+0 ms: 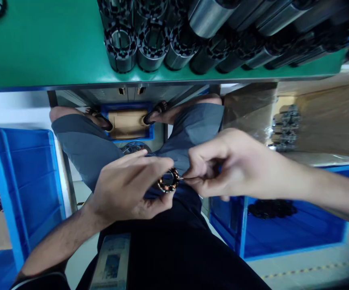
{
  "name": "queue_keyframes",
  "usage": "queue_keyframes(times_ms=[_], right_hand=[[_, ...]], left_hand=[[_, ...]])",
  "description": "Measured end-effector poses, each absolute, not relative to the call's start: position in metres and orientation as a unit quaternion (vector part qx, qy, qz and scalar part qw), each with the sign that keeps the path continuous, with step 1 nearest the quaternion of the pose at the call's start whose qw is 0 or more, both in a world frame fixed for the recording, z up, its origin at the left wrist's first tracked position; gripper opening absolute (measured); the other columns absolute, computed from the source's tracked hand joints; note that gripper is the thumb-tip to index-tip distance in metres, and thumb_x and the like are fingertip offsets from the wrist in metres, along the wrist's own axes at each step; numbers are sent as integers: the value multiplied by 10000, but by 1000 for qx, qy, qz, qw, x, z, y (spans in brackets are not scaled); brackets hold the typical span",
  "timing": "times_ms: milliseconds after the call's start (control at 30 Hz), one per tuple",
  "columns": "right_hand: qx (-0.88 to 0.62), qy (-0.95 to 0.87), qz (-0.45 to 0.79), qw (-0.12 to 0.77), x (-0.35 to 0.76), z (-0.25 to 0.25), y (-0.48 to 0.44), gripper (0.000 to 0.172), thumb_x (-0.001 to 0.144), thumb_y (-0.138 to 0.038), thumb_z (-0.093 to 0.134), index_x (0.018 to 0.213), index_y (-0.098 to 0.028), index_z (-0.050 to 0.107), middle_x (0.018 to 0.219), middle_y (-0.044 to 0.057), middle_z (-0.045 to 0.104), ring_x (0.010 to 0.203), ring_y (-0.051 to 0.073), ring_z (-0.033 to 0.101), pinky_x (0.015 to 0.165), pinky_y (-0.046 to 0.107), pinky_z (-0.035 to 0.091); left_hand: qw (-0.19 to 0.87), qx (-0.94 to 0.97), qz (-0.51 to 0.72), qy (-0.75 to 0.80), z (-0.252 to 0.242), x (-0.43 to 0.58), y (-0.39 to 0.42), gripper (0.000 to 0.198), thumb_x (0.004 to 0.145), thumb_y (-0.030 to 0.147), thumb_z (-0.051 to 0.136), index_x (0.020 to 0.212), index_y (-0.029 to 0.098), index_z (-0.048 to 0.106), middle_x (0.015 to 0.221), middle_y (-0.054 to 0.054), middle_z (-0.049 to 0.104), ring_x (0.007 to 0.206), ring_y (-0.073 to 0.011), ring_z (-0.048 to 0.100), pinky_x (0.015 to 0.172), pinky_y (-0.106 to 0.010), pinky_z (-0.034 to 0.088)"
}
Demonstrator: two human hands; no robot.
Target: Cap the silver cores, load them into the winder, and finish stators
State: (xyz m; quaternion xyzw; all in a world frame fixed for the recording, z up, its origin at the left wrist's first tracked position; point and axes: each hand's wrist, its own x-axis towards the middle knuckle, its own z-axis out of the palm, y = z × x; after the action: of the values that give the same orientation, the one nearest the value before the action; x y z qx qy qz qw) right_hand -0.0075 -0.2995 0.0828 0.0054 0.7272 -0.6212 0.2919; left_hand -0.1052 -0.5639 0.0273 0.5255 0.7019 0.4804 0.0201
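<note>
My left hand grips a small wound motor stator by its rim, thumb below and fingers above. Copper windings ring the stator's dark open centre, which faces up toward me. From the right, my right hand is closed in a pinch at the stator's edge. A thin wire shows between its fingertips and the stator. Both hands are above my lap, away from the bench.
Metal cylinders with slotted black ends stand in rows on the green bench. Blue crates flank me; the right blue crate holds dark parts. A plastic-lined carton at right contains metal parts.
</note>
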Motion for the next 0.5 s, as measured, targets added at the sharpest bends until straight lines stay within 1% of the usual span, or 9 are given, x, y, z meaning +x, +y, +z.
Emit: queue_keyframes(times_ms=[67,100,133,200,267,333,400,433,500], right_hand=[[-43,813,-544,203,-7,94,-298,315,1115,-273,775,806,-257,717,640,-53,639,491,105,527,454,280,354],[-53,838,-513,176,-7,100,-296,320,1098,-253,792,789,-258,710,639,-50,623,518,106,509,474,290,333],[-50,851,-497,163,-8,104,-292,314,1077,-255,838,790,-256,711,649,-49,627,540,104,511,491,285,342],[-13,836,-519,177,-10,108,-285,309,1017,-319,967,827,-246,734,743,-39,714,608,97,600,524,230,445],[72,735,-619,267,-12,103,-281,325,967,-455,1038,932,-230,806,900,11,819,720,127,735,561,195,570],[148,589,-693,388,-14,93,-285,396,987,-570,1002,1059,-211,852,992,57,868,718,154,787,518,209,602],[177,503,-702,472,-14,86,-294,467,1007,-642,960,1080,-196,844,883,41,857,557,142,732,434,222,549],[166,519,-694,472,-13,84,-299,461,1034,-646,931,1028,-197,821,803,15,828,475,123,670,406,225,514],[113,635,-655,394,-11,84,-307,429,1106,-575,869,895,-215,768,690,-27,752,429,95,590,413,223,476]], left_hand=[[182,445,501,720,29,-101,-564,290,994,244,827,1277,181,804,1126,-29,927,938,-180,915,948,-258,772],[233,416,512,714,29,-99,-565,299,990,215,827,1287,199,797,1143,-14,920,959,-166,909,934,-232,754],[248,410,524,704,29,-98,-567,311,997,185,835,1303,211,792,1191,-18,916,1023,-165,909,959,-221,741],[182,436,531,703,27,-98,-570,335,1019,129,858,1334,217,784,1330,-57,903,1211,-204,903,1134,-280,728],[74,472,524,705,24,-101,-573,270,1055,100,859,1282,228,793,1412,-74,887,1288,-220,894,1260,-358,703],[-3,520,494,697,23,-105,-573,206,1079,90,833,1218,240,809,1404,-62,893,1263,-210,907,1269,-378,711],[-59,571,457,679,23,-108,-572,221,1065,72,806,1200,247,819,1347,-54,908,1261,-208,913,1232,-363,731],[-83,589,442,672,22,-108,-570,234,1047,74,807,1209,242,819,1303,-54,916,1239,-211,918,1214,-362,740],[-93,582,434,682,22,-106,-566,257,1004,126,834,1243,216,804,1186,-49,923,1114,-221,931,1187,-393,755]])
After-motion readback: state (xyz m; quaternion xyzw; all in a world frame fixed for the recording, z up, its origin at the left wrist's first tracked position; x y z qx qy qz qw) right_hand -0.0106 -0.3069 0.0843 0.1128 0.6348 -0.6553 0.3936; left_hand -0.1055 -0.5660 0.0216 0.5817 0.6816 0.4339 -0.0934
